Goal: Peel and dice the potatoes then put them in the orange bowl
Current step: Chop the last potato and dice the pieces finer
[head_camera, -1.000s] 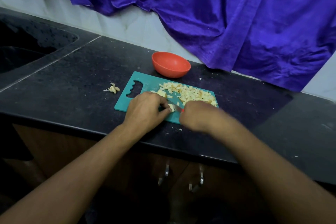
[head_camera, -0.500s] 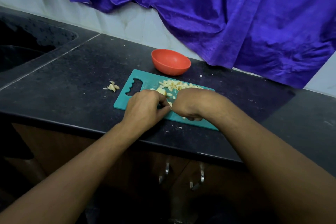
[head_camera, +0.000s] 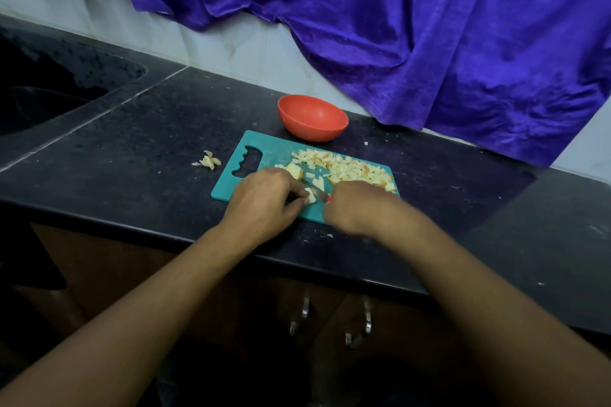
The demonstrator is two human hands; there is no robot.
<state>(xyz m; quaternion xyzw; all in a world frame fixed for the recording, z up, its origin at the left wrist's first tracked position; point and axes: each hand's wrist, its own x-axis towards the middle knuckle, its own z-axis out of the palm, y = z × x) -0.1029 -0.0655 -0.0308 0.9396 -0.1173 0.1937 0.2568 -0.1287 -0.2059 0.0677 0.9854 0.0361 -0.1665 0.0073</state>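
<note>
Potato piece [head_camera: 310, 196], pale and small, lies on the near half of the teal cutting board [head_camera: 271, 149], pinched between the curled fingertips of the left hand [head_camera: 264, 201]. At its 3 o'clock the knife [head_camera: 318, 191] crosses the board, blade pointing toward 10 o'clock and touching the piece. The right hand [head_camera: 358, 208], blurred, is closed round the handle, of which only a red tip shows. A larger potato chunk [head_camera: 294, 171] sits just beyond the left hand's knuckles. The diced potato [head_camera: 347, 168] is heaped along the board's far side, from 12 to 3 o'clock. The orange bowl [head_camera: 313, 117] stands on the black counter [head_camera: 139, 155] at the board's 12 o'clock, just beside its far edge, with nothing visible inside. A few peel scraps [head_camera: 209, 162] lie on the counter at the board's 9 o'clock. The sink [head_camera: 49, 92] is at 10 o'clock, well apart. A purple cloth [head_camera: 429, 26] hangs over the wall from 12 to 2 o'clock.
</note>
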